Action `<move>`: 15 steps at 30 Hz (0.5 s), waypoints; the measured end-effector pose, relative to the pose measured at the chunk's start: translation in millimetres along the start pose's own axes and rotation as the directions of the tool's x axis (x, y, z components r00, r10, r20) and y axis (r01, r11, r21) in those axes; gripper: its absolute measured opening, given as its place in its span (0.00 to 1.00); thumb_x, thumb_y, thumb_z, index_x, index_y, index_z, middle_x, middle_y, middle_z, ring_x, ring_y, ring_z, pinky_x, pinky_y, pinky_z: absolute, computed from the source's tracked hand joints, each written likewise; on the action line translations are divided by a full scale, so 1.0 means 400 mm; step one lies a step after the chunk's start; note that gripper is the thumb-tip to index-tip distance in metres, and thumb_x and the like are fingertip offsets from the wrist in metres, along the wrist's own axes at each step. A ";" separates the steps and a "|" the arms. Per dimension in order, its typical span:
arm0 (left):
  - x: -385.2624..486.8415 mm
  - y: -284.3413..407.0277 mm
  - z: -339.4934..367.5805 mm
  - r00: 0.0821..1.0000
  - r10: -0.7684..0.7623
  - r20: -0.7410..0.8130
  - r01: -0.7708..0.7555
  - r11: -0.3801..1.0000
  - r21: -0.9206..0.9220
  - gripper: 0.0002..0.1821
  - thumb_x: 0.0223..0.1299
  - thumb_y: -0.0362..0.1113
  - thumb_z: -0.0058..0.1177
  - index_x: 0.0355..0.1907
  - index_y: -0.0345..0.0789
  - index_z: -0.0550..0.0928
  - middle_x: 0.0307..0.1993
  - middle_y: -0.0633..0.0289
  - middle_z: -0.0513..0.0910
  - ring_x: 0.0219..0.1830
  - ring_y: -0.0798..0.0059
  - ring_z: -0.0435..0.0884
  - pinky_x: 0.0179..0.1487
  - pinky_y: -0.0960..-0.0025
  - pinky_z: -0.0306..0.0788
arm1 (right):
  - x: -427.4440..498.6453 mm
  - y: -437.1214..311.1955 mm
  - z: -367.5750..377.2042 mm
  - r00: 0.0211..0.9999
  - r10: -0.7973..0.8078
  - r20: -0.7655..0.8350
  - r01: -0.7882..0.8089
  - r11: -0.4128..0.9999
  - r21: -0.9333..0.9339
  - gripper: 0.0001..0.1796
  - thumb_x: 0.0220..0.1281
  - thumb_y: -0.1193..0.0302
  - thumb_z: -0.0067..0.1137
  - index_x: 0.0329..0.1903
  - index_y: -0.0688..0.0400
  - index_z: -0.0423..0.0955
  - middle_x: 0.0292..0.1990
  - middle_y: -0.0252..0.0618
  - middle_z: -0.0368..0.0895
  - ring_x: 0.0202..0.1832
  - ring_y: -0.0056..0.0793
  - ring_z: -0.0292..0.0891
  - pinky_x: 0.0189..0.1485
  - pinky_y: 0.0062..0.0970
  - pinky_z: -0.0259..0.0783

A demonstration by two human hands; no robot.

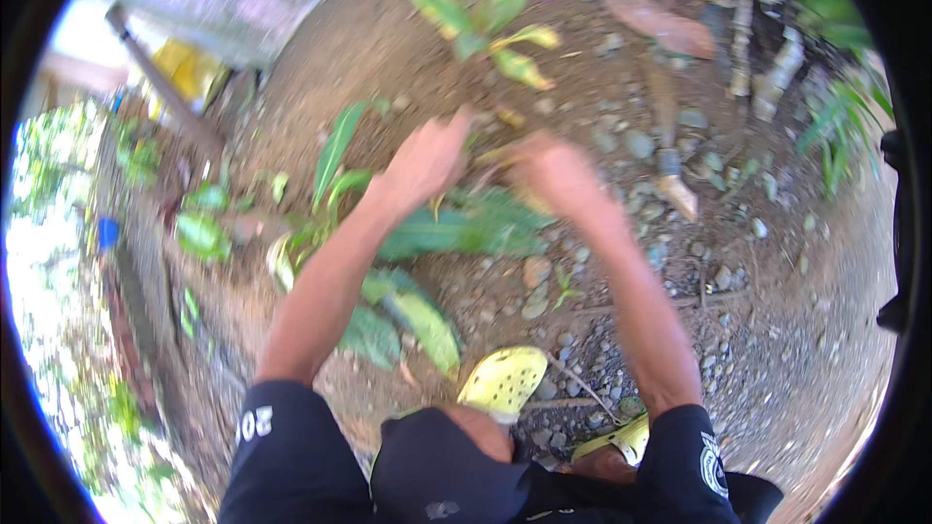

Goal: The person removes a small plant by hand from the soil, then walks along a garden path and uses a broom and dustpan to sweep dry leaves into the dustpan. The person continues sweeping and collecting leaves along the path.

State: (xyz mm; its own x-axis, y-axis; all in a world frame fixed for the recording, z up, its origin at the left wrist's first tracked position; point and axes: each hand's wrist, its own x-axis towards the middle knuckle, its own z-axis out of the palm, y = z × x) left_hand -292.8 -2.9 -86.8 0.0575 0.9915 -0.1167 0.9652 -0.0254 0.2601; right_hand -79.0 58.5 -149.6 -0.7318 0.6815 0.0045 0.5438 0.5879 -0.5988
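Both hands reach forward over the soil, close to each other. My left hand is above a broad green leaf; its fingers bend near a small gap of soil, and blur hides whether they grip anything. My right hand is strongly blurred, with thin yellowish plant matter at its fingertips; whether it is held cannot be told. Just beyond the hands stands a small plant with green and yellow leaves. Right of my right hand a knife-like tool with a wooden handle lies on the stony ground.
Yellow clogs are on my feet. Green leafy plants grow at the left, near a wooden post and a yellow sack. A pale wall stands behind. Cut stems and a brown dry leaf lie at the upper right.
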 end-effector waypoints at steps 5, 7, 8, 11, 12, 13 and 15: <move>-0.074 -0.059 0.116 0.898 -0.102 0.428 0.073 0.994 0.082 0.15 0.56 0.28 0.53 0.47 0.28 0.83 0.41 0.33 0.84 0.43 0.34 0.84 0.49 0.43 0.78 | 0.016 -0.048 0.144 0.996 -0.067 0.066 0.073 0.992 -0.099 0.27 0.66 0.67 0.62 0.68 0.46 0.73 0.50 0.52 0.77 0.52 0.52 0.82 0.52 0.47 0.82; -0.077 -0.021 0.115 0.892 -0.061 0.449 0.031 0.997 0.075 0.14 0.59 0.28 0.55 0.48 0.28 0.83 0.41 0.34 0.85 0.41 0.38 0.86 0.48 0.44 0.80 | -0.024 -0.036 0.127 0.969 -0.120 0.214 0.132 0.990 -0.040 0.21 0.66 0.69 0.60 0.62 0.53 0.78 0.45 0.52 0.80 0.52 0.47 0.82 0.51 0.46 0.82; -0.067 0.010 0.101 0.873 -0.052 0.485 0.013 0.996 0.084 0.14 0.60 0.28 0.55 0.48 0.28 0.84 0.42 0.35 0.86 0.39 0.40 0.87 0.47 0.45 0.80 | -0.049 -0.029 0.096 0.955 -0.121 0.272 0.134 0.990 -0.032 0.19 0.66 0.69 0.60 0.59 0.54 0.79 0.43 0.51 0.81 0.50 0.46 0.83 0.50 0.46 0.82; -0.024 0.147 0.046 0.779 -0.112 0.617 0.369 0.878 -0.306 0.12 0.66 0.29 0.56 0.49 0.28 0.84 0.42 0.41 0.87 0.36 0.49 0.89 0.44 0.49 0.83 | -0.111 -0.007 -0.064 0.854 0.019 0.521 -0.045 0.998 0.037 0.13 0.66 0.70 0.57 0.49 0.58 0.83 0.38 0.47 0.85 0.41 0.40 0.84 0.44 0.40 0.81; -0.027 0.211 0.037 0.798 -0.046 0.601 0.338 0.859 -0.383 0.11 0.68 0.30 0.55 0.50 0.29 0.84 0.42 0.44 0.87 0.36 0.53 0.89 0.45 0.51 0.84 | -0.159 0.005 -0.133 0.885 0.019 0.465 -0.039 0.999 0.034 0.10 0.67 0.68 0.57 0.45 0.57 0.84 0.36 0.45 0.84 0.38 0.35 0.82 0.40 0.37 0.80; -0.021 0.276 0.035 0.845 0.028 0.534 0.317 0.778 -0.542 0.11 0.71 0.30 0.54 0.52 0.30 0.84 0.43 0.47 0.87 0.37 0.56 0.89 0.46 0.53 0.85 | -0.206 0.021 -0.204 0.877 0.078 0.474 -0.083 0.996 -0.010 0.10 0.68 0.66 0.57 0.40 0.56 0.84 0.33 0.43 0.84 0.35 0.30 0.81 0.36 0.33 0.79; -0.022 0.371 0.040 0.859 0.421 0.291 -0.163 0.763 -0.625 0.15 0.71 0.33 0.55 0.57 0.32 0.82 0.44 0.45 0.86 0.41 0.56 0.89 0.50 0.53 0.85 | -0.291 0.062 -0.334 0.710 0.260 0.654 -0.313 0.949 -0.038 0.12 0.66 0.60 0.63 0.44 0.53 0.86 0.33 0.41 0.86 0.33 0.26 0.80 0.34 0.31 0.77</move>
State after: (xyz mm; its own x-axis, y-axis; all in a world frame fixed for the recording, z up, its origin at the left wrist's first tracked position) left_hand -145.9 -17.6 -62.3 0.5300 0.8041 -0.2692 0.5678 -0.1007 0.8170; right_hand 74.5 52.1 -58.2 -0.6467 0.3519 -0.6767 0.7608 0.3611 -0.5392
